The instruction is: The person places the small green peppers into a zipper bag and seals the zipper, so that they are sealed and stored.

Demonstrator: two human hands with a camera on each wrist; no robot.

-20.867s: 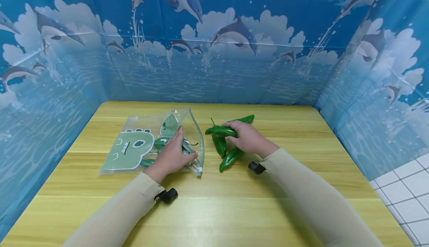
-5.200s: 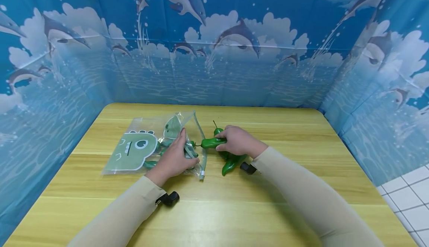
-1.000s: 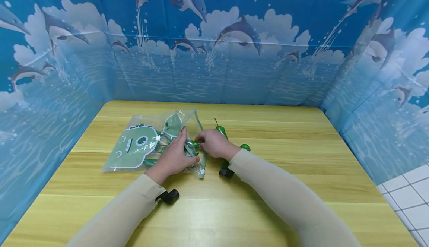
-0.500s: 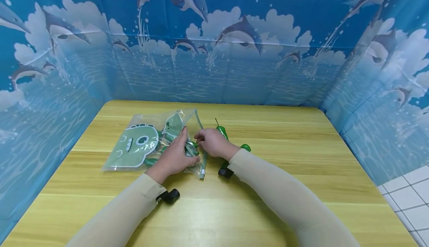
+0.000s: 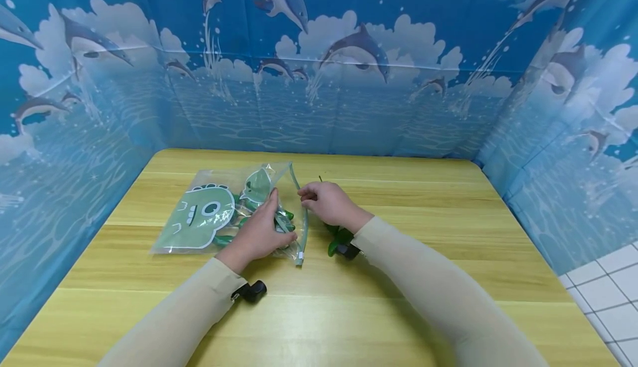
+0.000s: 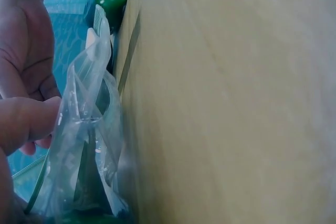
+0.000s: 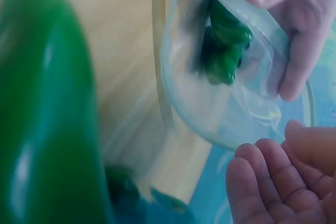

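A clear zip bag (image 5: 209, 226) with a green cartoon monster print lies on the table, its mouth facing right. My left hand (image 5: 256, 234) holds the near flap of the mouth, thumb toward me, keeping it parted. Several green peppers (image 7: 226, 51) lie inside, seen through the mouth in the right wrist view. My right hand (image 5: 330, 203) hovers just right of the bag's mouth, fingers loosely bent and holding nothing. Beneath its wrist lie loose green peppers (image 5: 339, 239), largely hidden by the hand and sleeve; one pepper (image 7: 47, 103) looms large in the right wrist view.
The wooden table (image 5: 399, 300) has a back edge against a blue dolphin-print curtain (image 5: 329, 118). Black wrist cameras (image 5: 251, 291) sit under both cuffs. White floor tiles (image 5: 605, 287) show at the lower right.
The right hand carried a pepper from the pile leftward into the bag's mouth, let it go, and drew back slightly right. The loose pile is smaller. The left hand keeps its hold.
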